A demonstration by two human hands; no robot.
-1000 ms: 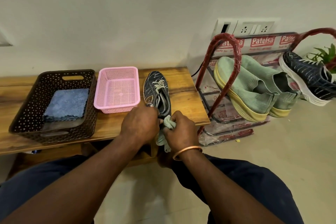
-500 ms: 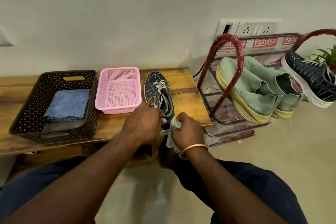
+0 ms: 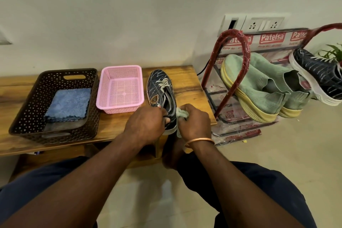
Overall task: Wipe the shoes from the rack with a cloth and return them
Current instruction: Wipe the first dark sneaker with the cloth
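Observation:
A dark navy sneaker (image 3: 159,89) with pale laces lies on the wooden bench (image 3: 190,87), toe pointing at the wall. My left hand (image 3: 146,124) grips its heel end from the left side. My right hand (image 3: 194,122) holds a bunched pale green cloth (image 3: 181,114) pressed against the shoe's right heel side. On the red-framed shoe rack (image 3: 235,61) at the right sit a pair of green slip-on shoes (image 3: 259,87) and the matching navy sneaker (image 3: 318,74).
A pink mesh basket (image 3: 120,89) stands left of the sneaker. Further left is a brown basket (image 3: 55,105) holding a folded blue cloth (image 3: 69,104). Wall sockets (image 3: 259,22) are above the rack, a plant (image 3: 333,52) at far right. My knees are below the bench.
My right hand with the cloth has slid a little farther along the shoe's right side, from the heel toward the wall. The left hand keeps its grip.

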